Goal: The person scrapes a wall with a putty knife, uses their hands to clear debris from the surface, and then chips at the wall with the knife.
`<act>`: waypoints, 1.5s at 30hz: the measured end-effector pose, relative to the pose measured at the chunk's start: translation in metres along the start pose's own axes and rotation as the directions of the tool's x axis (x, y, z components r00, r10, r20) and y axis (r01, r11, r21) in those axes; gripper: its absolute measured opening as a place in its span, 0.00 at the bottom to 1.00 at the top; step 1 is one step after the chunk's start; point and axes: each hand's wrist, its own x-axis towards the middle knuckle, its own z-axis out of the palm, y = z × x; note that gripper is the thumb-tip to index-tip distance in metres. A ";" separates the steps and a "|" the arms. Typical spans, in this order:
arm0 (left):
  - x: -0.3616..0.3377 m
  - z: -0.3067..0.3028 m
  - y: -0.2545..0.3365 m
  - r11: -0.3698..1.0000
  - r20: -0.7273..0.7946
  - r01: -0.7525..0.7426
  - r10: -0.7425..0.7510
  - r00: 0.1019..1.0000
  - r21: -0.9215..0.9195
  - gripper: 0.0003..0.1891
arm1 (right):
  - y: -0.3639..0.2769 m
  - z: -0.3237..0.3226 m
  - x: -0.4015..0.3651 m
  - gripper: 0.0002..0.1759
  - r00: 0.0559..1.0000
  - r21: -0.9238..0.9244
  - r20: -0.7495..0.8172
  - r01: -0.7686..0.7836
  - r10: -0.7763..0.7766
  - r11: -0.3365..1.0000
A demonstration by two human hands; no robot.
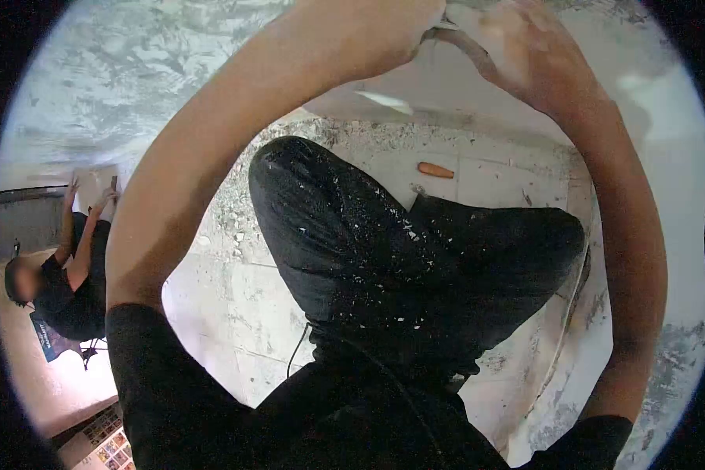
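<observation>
Blk shirt (352,415); pale obj (445,26) btwn L grip (403,31), R grip (517,51).

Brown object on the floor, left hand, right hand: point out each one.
Brown object (435,170): head view, middle of its body.
Left hand (409,30): head view, back of the hand.
Right hand (527,48): head view, back of the hand.

No readable text, no legible labels, brands, numbers or signs
</observation>
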 end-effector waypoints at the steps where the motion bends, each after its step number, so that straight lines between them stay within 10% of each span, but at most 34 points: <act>1: 0.000 -0.008 0.004 0.999 0.058 0.039 -0.040 0.998 0.004 0.10 | -0.001 0.000 -0.001 0.06 0.973 -0.002 -0.212 0.087 -0.086 0.996; 5: 0.003 0.007 -0.005 0.999 0.061 0.033 -0.031 0.998 -0.042 0.09 | -0.004 -0.009 -0.001 0.06 0.997 -0.164 0.000 -0.079 0.080 0.983; 8: 0.003 0.011 -0.006 0.999 0.119 0.041 -0.038 0.992 -0.026 0.08 | 0.013 0.020 0.000 0.06 0.911 0.058 -0.377 0.200 -0.164 0.978; 10: 0.003 0.007 -0.006 0.998 0.162 0.037 -0.029 0.986 -0.048 0.08 | 0.013 0.014 0.003 0.04 0.927 -0.090 -0.207 0.300 -0.313 0.950; 13: -0.002 0.007 -0.005 0.990 0.034 -0.112 0.109 0.993 0.086 0.08 | 0.002 0.003 0.005 0.05 0.991 -0.014 0.038 0.126 -0.126 0.992; 18: 0.001 0.020 -0.008 0.997 0.216 0.017 -0.001 0.976 -0.071 0.08 | -0.001 0.001 -0.002 0.03 0.974 0.043 -0.128 0.193 -0.186 0.980; 20: -0.004 0.025 -0.012 0.970 -0.290 -0.092 0.023 0.957 -0.225 0.08 | -0.008 -0.016 0.004 0.07 0.985 -0.006 -0.172 -0.017 0.015 1.000; 21: -0.006 0.032 -0.009 0.971 -0.297 -0.092 0.023 0.955 -0.220 0.08 | -0.010 0.000 0.001 0.07 0.985 -0.014 -0.174 -0.015 0.012 1.000; 23: -0.003 0.045 -0.003 0.998 0.097 -0.031 0.037 0.995 -0.062 0.05 | -0.010 0.049 -0.008 0.06 0.994 0.111 -0.111 0.030 -0.018 0.993; 26: -0.009 0.033 -0.007 0.997 -0.133 -0.043 0.034 0.990 -0.064 0.05 | -0.012 0.012 -0.006 0.07 0.937 0.109 -0.349 0.068 -0.026 0.992; 28: -0.008 0.020 -0.007 0.996 -0.193 -0.040 0.025 0.981 -0.074 0.05 | -0.019 0.009 -0.011 0.10 0.970 0.100 -0.235 -0.035 0.058 0.994; 30: 0.000 0.006 -0.007 0.989 0.304 -0.008 0.052 0.951 -0.145 0.08 | -0.021 0.009 -0.009 0.16 0.986 -0.293 0.156 -0.006 0.054 0.956; 32: 0.005 0.021 -0.009 0.996 0.450 -0.006 0.045 0.892 -0.088 0.07 | -0.014 0.021 -0.013 0.16 0.988 -0.268 0.151 0.017 0.024 0.963; 34: -0.001 0.031 -0.008 0.996 0.347 -0.060 0.080 0.934 -0.068 0.07 | -0.018 0.026 -0.015 0.16 0.986 -0.200 0.166 0.030 0.004 0.979; 36: -0.010 0.029 -0.013 0.988 -0.161 -0.153 0.147 0.976 -0.029 0.08 | -0.017 0.012 -0.011 0.13 0.984 -0.109 -0.073 -0.169 0.161 0.980; 39: -0.011 0.023 -0.003 0.999 -0.010 -0.031 0.030 0.999 -0.039 0.07 | -0.022 0.010 -0.008 0.09 0.983 -0.170 0.142 -0.094 0.119 0.981; 42: -0.011 0.023 -0.009 0.998 -0.039 -0.060 0.061 0.997 0.018 0.06 | -0.020 -0.009 0.003 0.12 1.000 -0.281 -0.013 0.004 -0.008 0.960; 45: -0.009 0.027 -0.009 0.994 -0.042 -0.070 0.074 0.996 0.082 0.08 | -0.020 -0.023 0.016 0.12 0.962 -0.154 0.209 -0.144 0.174 0.978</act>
